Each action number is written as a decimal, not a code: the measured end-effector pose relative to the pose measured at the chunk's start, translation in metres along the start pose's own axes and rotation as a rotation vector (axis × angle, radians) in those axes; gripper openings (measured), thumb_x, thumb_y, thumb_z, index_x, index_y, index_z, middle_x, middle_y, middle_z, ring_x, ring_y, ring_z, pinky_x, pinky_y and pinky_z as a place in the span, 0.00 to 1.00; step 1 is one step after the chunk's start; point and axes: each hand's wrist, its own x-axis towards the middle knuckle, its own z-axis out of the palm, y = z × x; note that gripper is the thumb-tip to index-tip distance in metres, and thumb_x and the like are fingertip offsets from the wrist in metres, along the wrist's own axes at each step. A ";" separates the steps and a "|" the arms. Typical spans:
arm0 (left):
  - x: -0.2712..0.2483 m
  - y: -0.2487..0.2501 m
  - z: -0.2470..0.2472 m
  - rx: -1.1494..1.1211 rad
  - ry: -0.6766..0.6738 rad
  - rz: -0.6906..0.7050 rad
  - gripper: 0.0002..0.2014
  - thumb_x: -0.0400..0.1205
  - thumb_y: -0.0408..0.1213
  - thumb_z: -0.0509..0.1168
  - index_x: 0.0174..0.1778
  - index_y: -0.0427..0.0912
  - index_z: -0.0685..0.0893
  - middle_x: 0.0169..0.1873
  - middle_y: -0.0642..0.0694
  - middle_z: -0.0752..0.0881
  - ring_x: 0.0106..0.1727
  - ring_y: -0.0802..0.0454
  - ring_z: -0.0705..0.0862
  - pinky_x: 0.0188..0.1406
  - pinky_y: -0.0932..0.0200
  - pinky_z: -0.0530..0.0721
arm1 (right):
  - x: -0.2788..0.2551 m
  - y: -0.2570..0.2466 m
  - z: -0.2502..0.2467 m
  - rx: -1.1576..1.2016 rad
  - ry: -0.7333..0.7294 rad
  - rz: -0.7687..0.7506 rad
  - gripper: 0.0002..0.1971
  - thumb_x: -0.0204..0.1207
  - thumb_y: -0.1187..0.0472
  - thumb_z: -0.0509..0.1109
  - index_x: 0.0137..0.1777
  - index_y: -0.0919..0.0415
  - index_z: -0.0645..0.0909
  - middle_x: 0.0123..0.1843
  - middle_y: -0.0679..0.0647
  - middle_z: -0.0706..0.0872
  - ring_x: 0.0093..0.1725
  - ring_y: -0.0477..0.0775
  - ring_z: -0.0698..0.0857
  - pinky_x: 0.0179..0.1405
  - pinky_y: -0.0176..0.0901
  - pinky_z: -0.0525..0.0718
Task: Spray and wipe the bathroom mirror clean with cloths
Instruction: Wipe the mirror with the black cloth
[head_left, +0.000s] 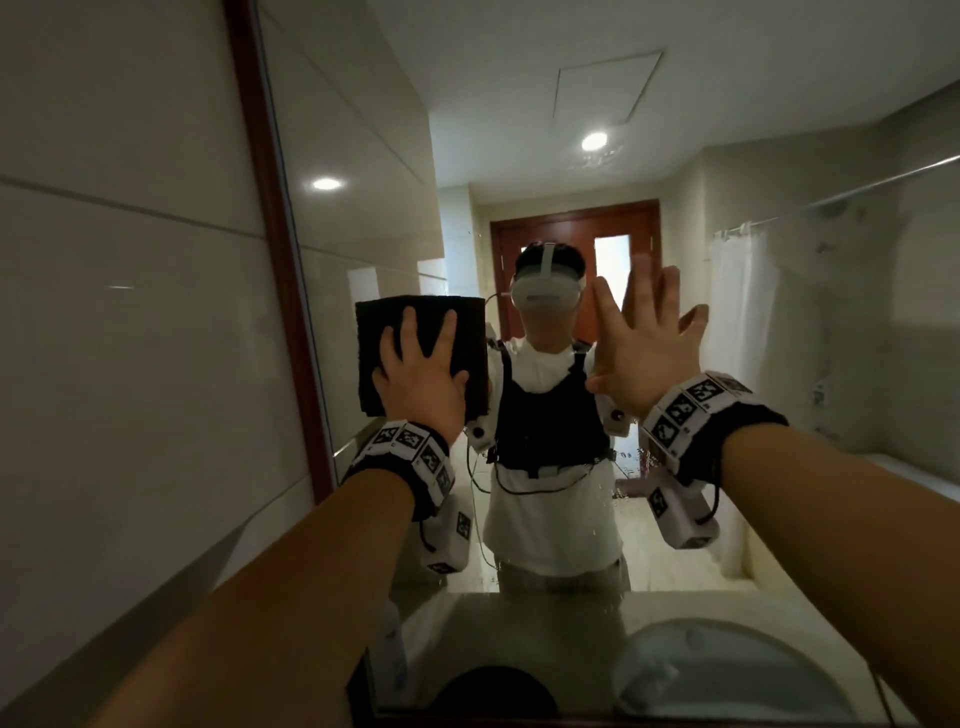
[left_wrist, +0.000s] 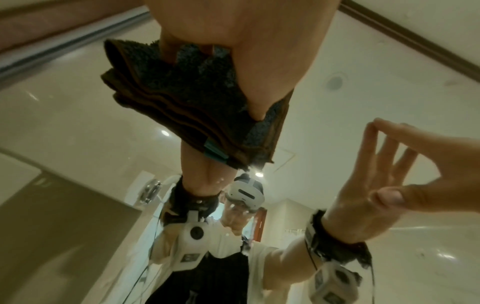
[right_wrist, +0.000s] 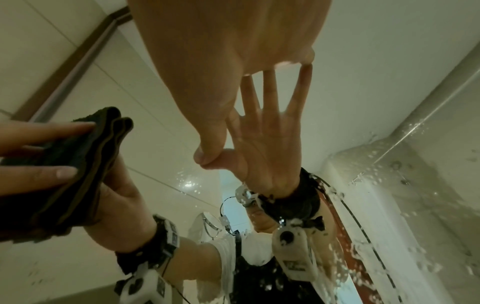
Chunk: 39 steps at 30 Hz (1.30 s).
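Bathroom setting: pale tiled walls, wood-framed mirror (head_left: 519, 130) above a worktop (head_left: 519, 623) with a basin (head_left: 727, 675) at near right.

Step, as I read it: wiping is in hand. Spray seems already on, since droplets bead on the lower right glass and show clearly in the right wrist view.

Cloth (head_left: 421, 322): dark, thick pile, folded into a square pad of several layers, brown stitched edge, small teal tag at one corner in the left wrist view. It sits flat on the glass at the mirror's left side, near the frame, about head height.

Left hand (head_left: 421, 379): palm and spread fingers press the pad flat against the mirror; no pinch, fingers straight over it.

Right hand (head_left: 649, 338): bare, fingers splayed, fingertips (right_wrist: 307, 61) touching the glass just right of the reflected headset. Holds nothing.

Next move, my judgement: sweep the pad right and down toward the beaded zone with even pressure, keeping the folded layers from sliding apart. The bare hand will likely leave prints, so that patch needs a pass too.

Only one cloth seen in these views. Bottle-like shape at the near left of the worktop is too blurred to name.
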 end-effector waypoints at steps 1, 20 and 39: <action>0.000 0.005 0.000 0.001 -0.003 -0.002 0.38 0.86 0.51 0.62 0.86 0.66 0.45 0.87 0.45 0.42 0.86 0.34 0.47 0.78 0.28 0.64 | 0.000 0.000 0.000 -0.001 0.000 0.000 0.64 0.65 0.30 0.74 0.83 0.43 0.27 0.82 0.60 0.19 0.83 0.71 0.28 0.77 0.82 0.49; 0.022 0.100 -0.006 0.076 0.050 0.398 0.38 0.82 0.53 0.67 0.84 0.67 0.53 0.86 0.47 0.49 0.84 0.35 0.51 0.76 0.26 0.60 | 0.001 0.006 0.006 0.008 0.022 -0.012 0.66 0.65 0.29 0.73 0.82 0.44 0.23 0.83 0.59 0.21 0.83 0.69 0.28 0.79 0.80 0.49; 0.055 0.064 -0.039 -0.032 0.041 -0.040 0.37 0.86 0.53 0.62 0.86 0.65 0.48 0.87 0.44 0.44 0.84 0.33 0.50 0.76 0.27 0.64 | 0.002 0.031 0.000 0.006 0.202 -0.114 0.50 0.67 0.35 0.75 0.85 0.43 0.52 0.87 0.57 0.48 0.85 0.66 0.50 0.73 0.76 0.61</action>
